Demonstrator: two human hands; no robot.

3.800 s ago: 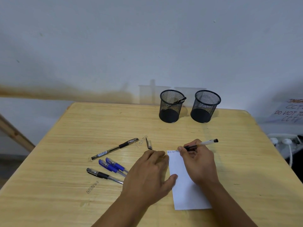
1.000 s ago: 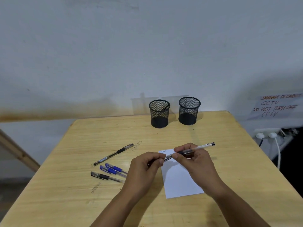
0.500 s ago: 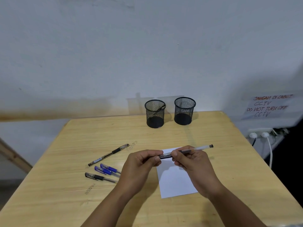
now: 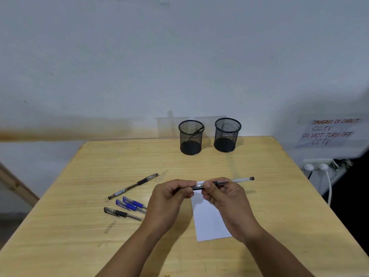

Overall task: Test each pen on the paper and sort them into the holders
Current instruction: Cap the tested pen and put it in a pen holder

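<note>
Clear plastic with a dark grip, the pen (image 4: pixel 221 183) I'm handling lies level between both hands above the top edge of the paper (image 4: pixel 209 218): my left hand (image 4: pixel 169 198) pinches its capped end, my right hand (image 4: pixel 225 196) has thumb and fingers curled round the barrel, and the tail end sticks out past my right knuckles. Left of my left hand, four pens rest on the wooden table (image 4: pixel 79 226): a long black-grip pen (image 4: pixel 133 186) with a white label too small for me to read, two blue pens (image 4: pixel 131 203) side by side, and a short black pen (image 4: pixel 121 213) nearest me. Far beyond my hands stand two black mesh holders; the left holder (image 4: pixel 191 137) has one pen leaning inside, the right holder (image 4: pixel 227 134) shows none. Well off to my right, a wall notice (image 4: pixel 329 131) reads "JANGAN DI CABUT CCTV / DO NOT TURN OFF CCTV", above white plugs (image 4: pixel 315 167).
</note>
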